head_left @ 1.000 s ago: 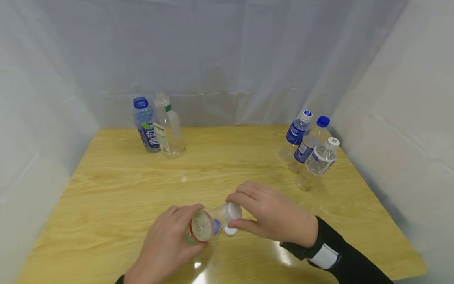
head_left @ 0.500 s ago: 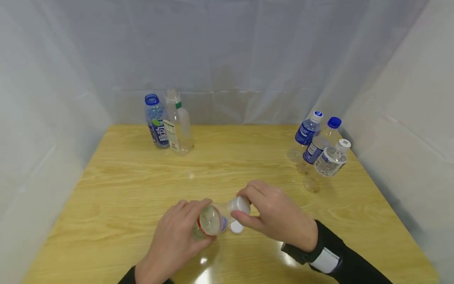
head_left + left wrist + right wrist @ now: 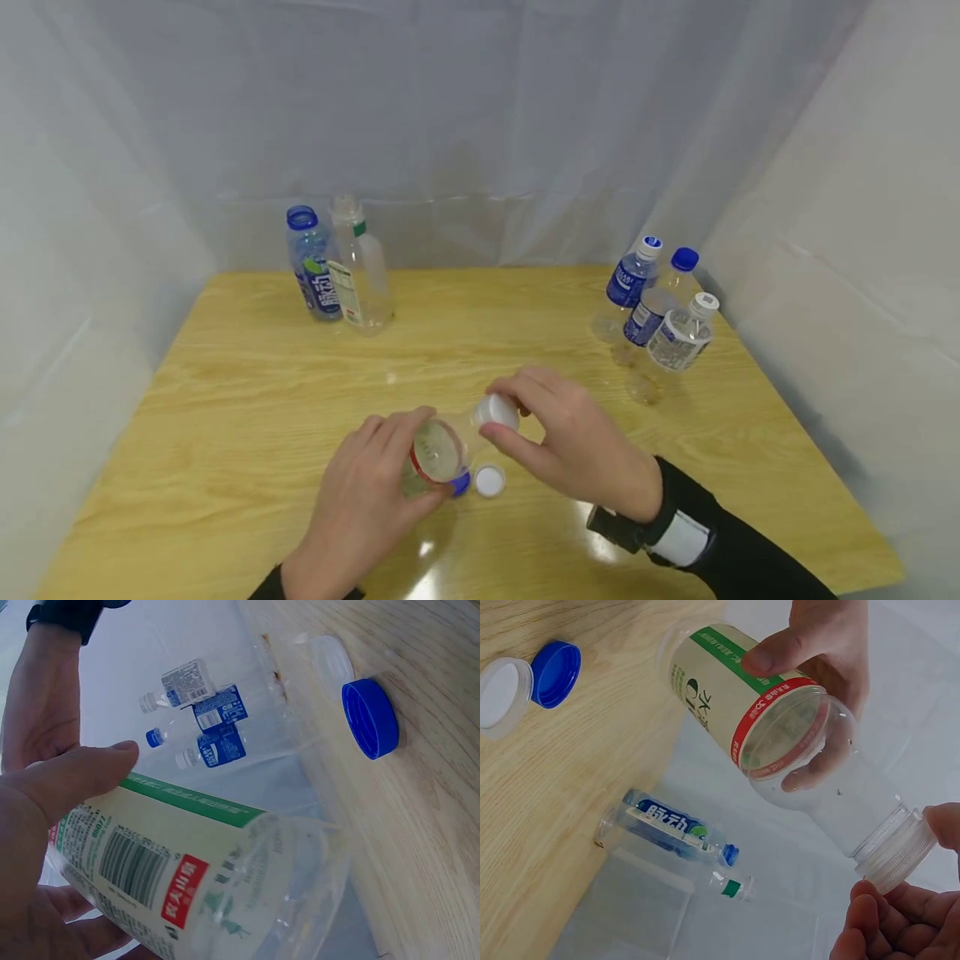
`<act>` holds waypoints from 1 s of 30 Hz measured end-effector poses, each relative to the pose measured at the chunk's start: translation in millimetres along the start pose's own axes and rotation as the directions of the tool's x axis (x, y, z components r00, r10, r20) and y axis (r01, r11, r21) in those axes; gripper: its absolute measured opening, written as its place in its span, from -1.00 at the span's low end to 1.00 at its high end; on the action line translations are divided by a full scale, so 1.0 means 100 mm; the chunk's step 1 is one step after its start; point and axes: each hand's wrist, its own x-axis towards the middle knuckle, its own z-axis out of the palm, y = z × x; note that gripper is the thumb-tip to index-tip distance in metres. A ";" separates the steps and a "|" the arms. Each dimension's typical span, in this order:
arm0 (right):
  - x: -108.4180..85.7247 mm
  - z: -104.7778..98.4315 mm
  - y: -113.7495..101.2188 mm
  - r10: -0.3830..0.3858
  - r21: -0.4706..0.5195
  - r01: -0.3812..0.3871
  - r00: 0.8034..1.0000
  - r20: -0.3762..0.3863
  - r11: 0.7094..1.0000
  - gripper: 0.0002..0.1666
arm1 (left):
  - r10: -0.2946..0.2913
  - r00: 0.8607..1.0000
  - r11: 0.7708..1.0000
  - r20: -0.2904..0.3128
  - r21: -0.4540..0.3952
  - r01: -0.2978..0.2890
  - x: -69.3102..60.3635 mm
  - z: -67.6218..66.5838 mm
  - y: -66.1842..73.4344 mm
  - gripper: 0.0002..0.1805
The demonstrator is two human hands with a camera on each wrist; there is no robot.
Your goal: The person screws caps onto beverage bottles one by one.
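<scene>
My left hand (image 3: 367,483) grips the labelled body of a clear plastic bottle (image 3: 720,697), tilted above the table. Its neck points right and away from me. On the bottle's mouth sits a translucent white cap (image 3: 498,411), which my right hand (image 3: 566,442) pinches between thumb and fingers. The right wrist view shows the ribbed cap (image 3: 900,851) on the neck, fingertips at its edge. Below the bottle, a loose blue cap (image 3: 370,718) and a loose whitish cap (image 3: 490,481) lie side by side on the table.
At the back left stand an uncapped blue bottle (image 3: 318,275) and an uncapped clear bottle (image 3: 367,283). Three capped bottles, one with a blue cap (image 3: 684,259), stand at the right. Pale sheeting (image 3: 465,125) hangs behind the wooden table (image 3: 262,400) and at its sides.
Both hands and the bottle have shifted slightly away from me, so the loose caps show more. My right thumb and fingers have changed position round the cap. The head view has swung slightly.
</scene>
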 end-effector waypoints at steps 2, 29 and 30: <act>0.04 -0.04 0.01 0.006 0.006 -0.006 1.000 0.009 1.000 -0.61 | -0.009 1.000 1.000 0.003 -0.025 0.009 -0.01 -0.01 0.00 0.05; 0.17 -0.79 1.11 0.353 -0.399 -0.322 0.936 0.006 0.859 -0.56 | -0.079 0.997 0.997 -0.004 -0.022 0.079 -0.13 -0.11 -0.17 -0.36; 0.17 -0.79 1.15 0.363 -0.406 -0.327 0.932 0.012 0.853 -0.56 | -0.078 0.997 0.997 -0.006 -0.021 0.078 -0.13 -0.12 -0.17 -0.37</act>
